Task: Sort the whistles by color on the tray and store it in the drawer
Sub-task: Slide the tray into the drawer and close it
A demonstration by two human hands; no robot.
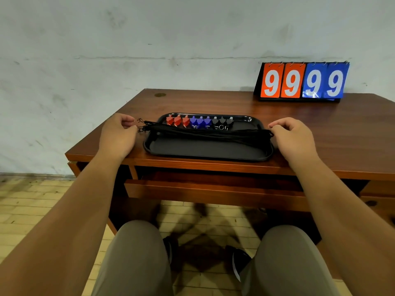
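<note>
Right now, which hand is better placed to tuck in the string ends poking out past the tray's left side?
Probably the left hand: its fingertips sit beside those string ends; the right hand is across the tray.

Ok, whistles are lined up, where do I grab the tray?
By its two short ends: left hand from the left, right hand from the right, fingers under the raised rim. The tray lies flat and wide with lanyards stretched end to end, so a level two-sided grip keeps everything on.

Flip scoreboard (302,82) on a wooden desk (213,101)
It stands at the far right corner against a scuffed white wall (128,39), showing 99 orange, 99 blue; yellowish tiled floor (32,210) below
</note>
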